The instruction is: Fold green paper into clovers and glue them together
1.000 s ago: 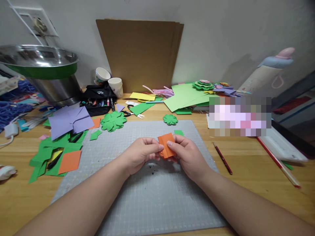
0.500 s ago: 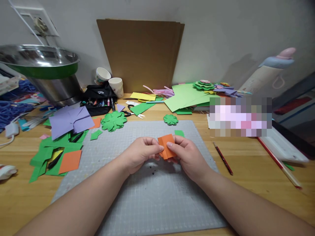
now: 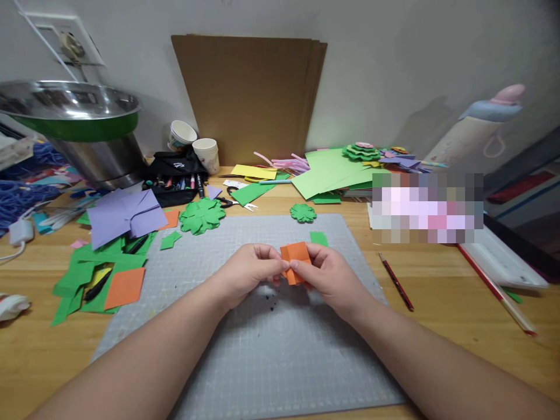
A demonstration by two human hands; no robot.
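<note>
A small creased piece of orange paper (image 3: 298,253) is held up over the grey cutting mat (image 3: 280,361). My left hand (image 3: 254,271) pinches its left edge between thumb and fingers. My right hand (image 3: 330,274) grips it from the right, thumb across the front and fingers mostly hidden behind. Just beyond my right hand lies a small green paper piece (image 3: 319,238). Two layered green paper flowers are near the mat's far edge, a larger flower (image 3: 202,216) at left and a smaller flower (image 3: 303,213) farther right. Dark specks dot the mat below my hands.
Green scraps (image 3: 79,274), an orange square (image 3: 125,288) and purple sheets (image 3: 125,216) lie at left. Scissors (image 3: 238,200) rest behind the mat. A pencil (image 3: 396,282) is on the right. Cardboard (image 3: 254,99) leans on the wall; a metal bowl (image 3: 70,111) stands back left.
My right thumb has slid left and slightly down across the orange paper, closer to my left fingertips. The paper has tipped a little, and more of the green piece shows behind.
</note>
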